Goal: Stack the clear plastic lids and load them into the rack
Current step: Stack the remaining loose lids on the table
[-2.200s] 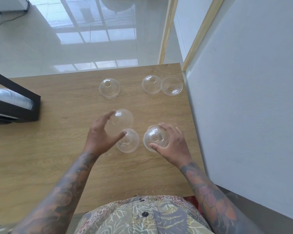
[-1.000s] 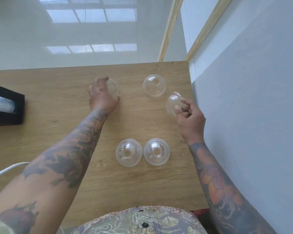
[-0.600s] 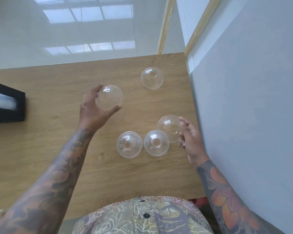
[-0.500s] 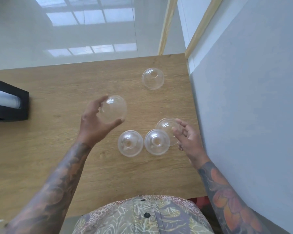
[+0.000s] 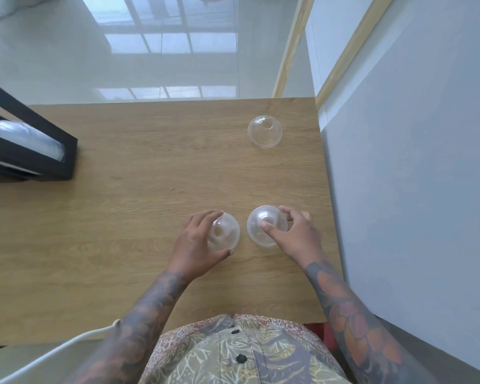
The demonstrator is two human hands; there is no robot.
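- On the bench [image 5: 122,212], near its front edge, both hands are down on lids, side by side.
- The left hand [image 5: 196,245] curls over the left lid [image 5: 225,231], fingers along its far-left side and thumb at the near rim: a wrapped grip, dome up.
- The right hand [image 5: 297,234] pinches the right lid [image 5: 263,225], thumb on the dome and fingers round its right side.
- Each dome looks a touch thick and layered, so my read is that each grip is seating one lid onto another; how many sit in each pile, I cannot tell.
- The two piles sit just beside each other, not touching, which keeps the next merge short.
- One more lid, the far lid [image 5: 264,132], sits alone near the bench's far right corner, dome up with its hole showing, well apart from the hands.
- The rack [image 5: 36,151], a black frame at the bench's left edge, already holds a row of clear plastic, nested on its side.
- So the loading is not yet due: by my judgement the stacking is in hand, with the far lid left to collect.
- Watch for thin, slippery plastic; a skewed lid will likely jam rather than nest, hence the grip round the rim.
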